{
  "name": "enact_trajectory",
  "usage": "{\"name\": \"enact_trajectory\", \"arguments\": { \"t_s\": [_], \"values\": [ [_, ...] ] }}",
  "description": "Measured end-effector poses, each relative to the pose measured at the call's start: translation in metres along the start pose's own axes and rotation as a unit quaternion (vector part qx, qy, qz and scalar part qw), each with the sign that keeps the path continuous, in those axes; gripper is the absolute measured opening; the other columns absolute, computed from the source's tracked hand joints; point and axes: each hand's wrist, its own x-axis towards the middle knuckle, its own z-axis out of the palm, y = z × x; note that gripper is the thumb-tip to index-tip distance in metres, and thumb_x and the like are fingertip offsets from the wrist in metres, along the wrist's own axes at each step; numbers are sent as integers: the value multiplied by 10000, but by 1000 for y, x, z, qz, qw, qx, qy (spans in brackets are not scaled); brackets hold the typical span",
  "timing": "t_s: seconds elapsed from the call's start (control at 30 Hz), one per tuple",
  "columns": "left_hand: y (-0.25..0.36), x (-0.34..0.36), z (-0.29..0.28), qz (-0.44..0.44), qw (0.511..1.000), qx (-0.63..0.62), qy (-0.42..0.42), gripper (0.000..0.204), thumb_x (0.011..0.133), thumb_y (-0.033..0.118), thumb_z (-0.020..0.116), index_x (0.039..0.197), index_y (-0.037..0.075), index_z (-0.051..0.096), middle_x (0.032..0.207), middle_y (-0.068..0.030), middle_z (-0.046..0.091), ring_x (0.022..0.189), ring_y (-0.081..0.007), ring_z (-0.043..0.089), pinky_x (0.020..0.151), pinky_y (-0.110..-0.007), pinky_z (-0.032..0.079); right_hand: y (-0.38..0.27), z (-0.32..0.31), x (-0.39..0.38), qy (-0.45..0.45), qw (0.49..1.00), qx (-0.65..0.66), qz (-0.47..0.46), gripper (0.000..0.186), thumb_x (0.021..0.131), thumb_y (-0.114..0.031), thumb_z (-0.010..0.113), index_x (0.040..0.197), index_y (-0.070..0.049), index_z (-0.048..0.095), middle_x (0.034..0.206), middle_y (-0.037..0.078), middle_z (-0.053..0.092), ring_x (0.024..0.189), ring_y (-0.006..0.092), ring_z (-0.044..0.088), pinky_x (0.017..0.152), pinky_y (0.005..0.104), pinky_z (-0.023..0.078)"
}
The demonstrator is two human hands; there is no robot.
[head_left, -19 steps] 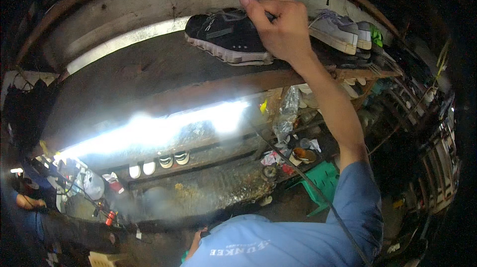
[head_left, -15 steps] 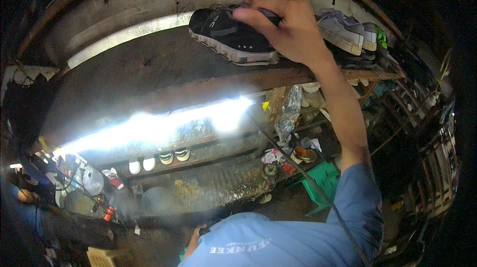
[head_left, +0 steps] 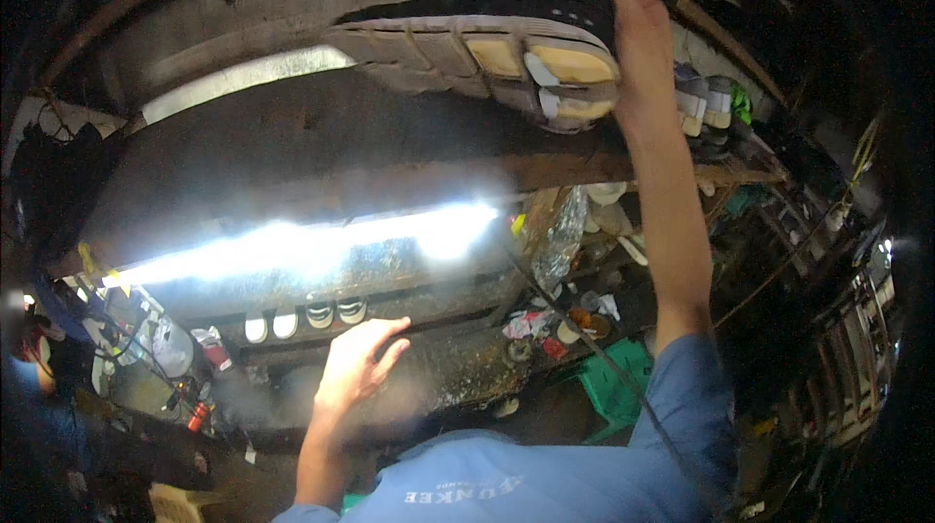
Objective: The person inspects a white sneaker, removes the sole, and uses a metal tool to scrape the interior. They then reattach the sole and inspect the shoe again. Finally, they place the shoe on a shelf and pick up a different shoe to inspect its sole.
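A black sneaker (head_left: 477, 51) with a grey and cream sole hangs tilted above the upper shelf (head_left: 292, 133), its underside toward me. At its heel end, my right hand (head_left: 638, 21) grips it, with most of the fingers hidden behind the shoe. My left hand (head_left: 358, 362) is raised in front of the lower bench, fingers apart and holding nothing. Grey sneakers (head_left: 693, 102) stand on the shelf to the right of my right arm.
A bright tube light (head_left: 390, 229) runs under the upper shelf. White shoes (head_left: 284, 324) and dark striped shoes (head_left: 351, 310) line a lower ledge. Near my right arm are a green plastic stool (head_left: 618, 389), scattered scraps (head_left: 531, 323) and a dark cable (head_left: 609, 353). Slatted racks stand far right.
The sneaker has come up off the upper shelf and tipped, so its sole now shows. My right hand has risen with it. My left hand has come up from beside my body.
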Motion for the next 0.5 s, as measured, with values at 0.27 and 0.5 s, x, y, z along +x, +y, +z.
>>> {"name": "enact_trajectory", "arguments": {
  "t_s": [0.27,0.5],
  "values": [
    [102,48,-53,167,875,-353,287,821,892,122,843,1584,38,409,1574,-228,487,1337,-331,604,1002,-442,596,-5,0,-45,-133,904,365,180,401,1007,-480,677,1156,-111,721,1032,81,777,989,239,742,906,428,595],
    [74,69,-56,344,817,-375,271,1067,773,144,936,1631,72,305,1607,-136,445,1441,-310,500,1137,-499,492,9,17,-82,-173,892,317,270,550,982,-512,697,1304,-71,634,1214,104,735,1126,249,694,995,442,541]
  ]
}}
